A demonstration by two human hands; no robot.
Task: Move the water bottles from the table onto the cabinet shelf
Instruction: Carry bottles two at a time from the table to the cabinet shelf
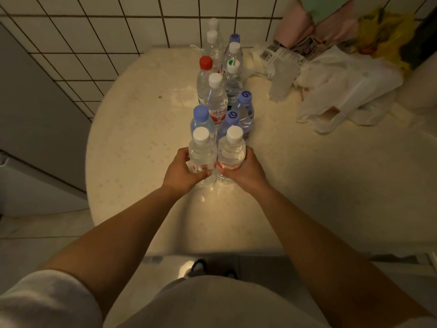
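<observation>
Several clear water bottles stand in two rows down the middle of a round beige table (132, 143). My left hand (182, 171) grips the nearest left bottle (202, 150), white cap, red label. My right hand (246, 171) grips the nearest right bottle (231, 150), also white-capped with a red label. Both held bottles are upright and touch each other. Behind them stand blue-capped bottles (201, 117), a tall white-capped one (215, 95), a red-capped one (205, 69) and more toward the wall. No cabinet shelf is in view.
White plastic bags (335, 91) and a crumpled clear bag (281, 84) lie on the table's right side. Colourful bags (343, 27) pile at the back right. A tiled wall (94, 31) runs behind, and a grey cabinet side (35, 114) stands at the left.
</observation>
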